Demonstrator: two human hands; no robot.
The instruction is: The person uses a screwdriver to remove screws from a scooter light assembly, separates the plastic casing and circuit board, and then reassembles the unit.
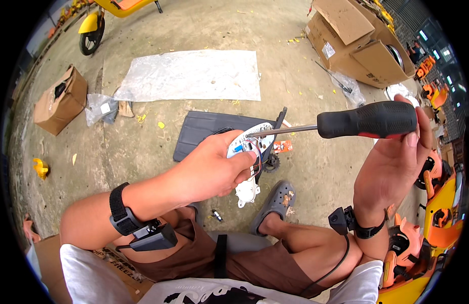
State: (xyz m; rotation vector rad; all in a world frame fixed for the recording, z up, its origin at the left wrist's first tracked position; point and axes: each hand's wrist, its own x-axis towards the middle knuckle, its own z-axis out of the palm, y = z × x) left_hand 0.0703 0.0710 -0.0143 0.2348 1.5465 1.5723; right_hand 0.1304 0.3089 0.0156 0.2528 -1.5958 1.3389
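My left hand [209,164] is closed round a white plastic housing [246,192], thumb across its inner side. A circuit board with a small blue connector [238,149] and thin wires [260,162] shows inside it. My right hand [389,164] grips the end of a screwdriver [363,119] with a thick black and red handle, fingers at its butt. The shaft lies nearly level, and its tip meets the upper part of the housing. Whether a screw sits under the tip is too small to tell.
Under the housing lies a dark grey panel [199,137] on the concrete floor. Farther off are a clear plastic sheet [194,76], a small carton [62,101] and a large open carton [356,45]. Yellow-orange vehicles [442,233] line the right side. A small black-and-white part [217,216] lies near my feet.
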